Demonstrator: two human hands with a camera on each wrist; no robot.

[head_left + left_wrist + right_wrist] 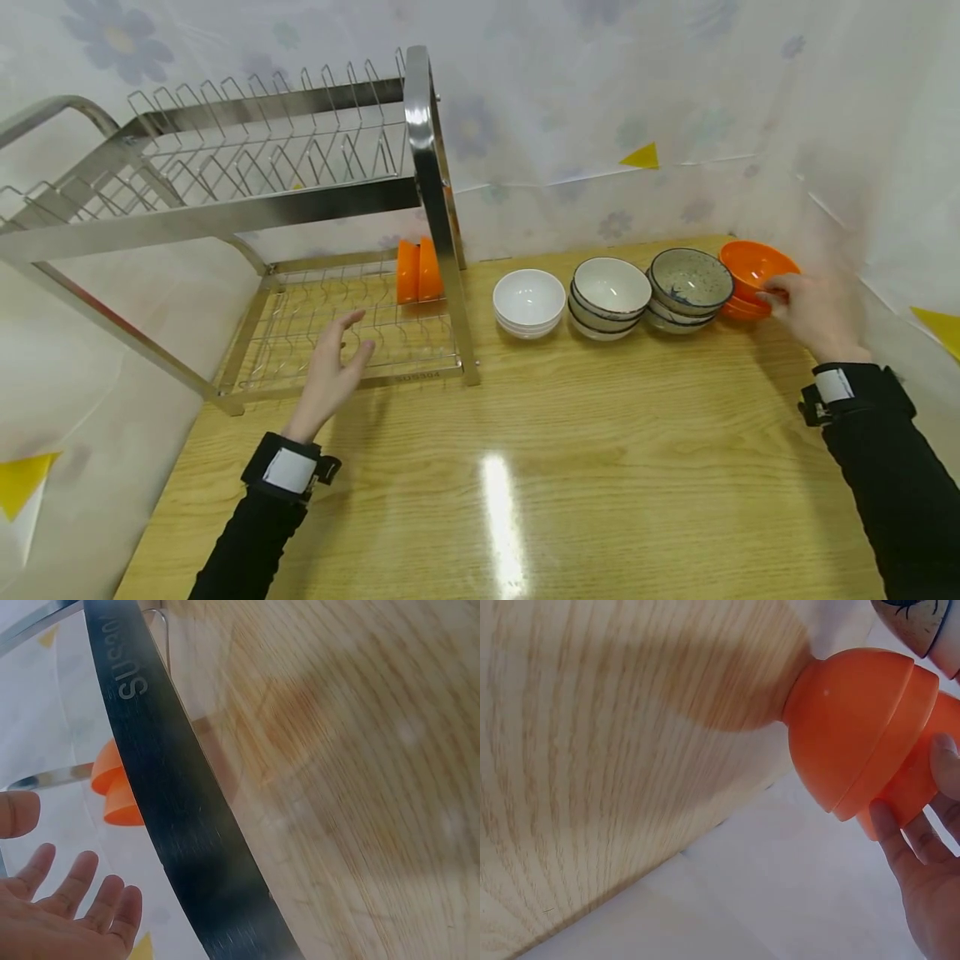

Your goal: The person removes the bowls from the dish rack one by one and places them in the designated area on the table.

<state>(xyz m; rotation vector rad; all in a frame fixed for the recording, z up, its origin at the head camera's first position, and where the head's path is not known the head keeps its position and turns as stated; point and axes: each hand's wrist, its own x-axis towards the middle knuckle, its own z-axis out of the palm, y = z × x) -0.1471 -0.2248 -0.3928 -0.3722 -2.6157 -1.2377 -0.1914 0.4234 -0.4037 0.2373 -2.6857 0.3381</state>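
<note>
At the right end of the row stands a stack of orange bowls [742, 310]. My right hand [813, 312] grips the top orange bowl [753, 260] at its right side. In the right wrist view, the thumb and fingers [889, 825] lie against that upper bowl, above the lower bowls [851, 724] of the stack. My left hand [333, 375] is held, with nothing in it, before the lower tier of a metal dish rack [470, 354], thumb and fingers spread. Two orange bowls [407, 273] stand on edge at the right of that tier.
Left of the orange stack are speckled bowls [692, 279], cream bowls with dark rims [611, 287] and white bowls [528, 300], each stacked along the back of the wooden table [615, 483]. The rack's upper tier [277, 133] overhangs the lower one. Sheeted walls [540, 100] enclose the table.
</note>
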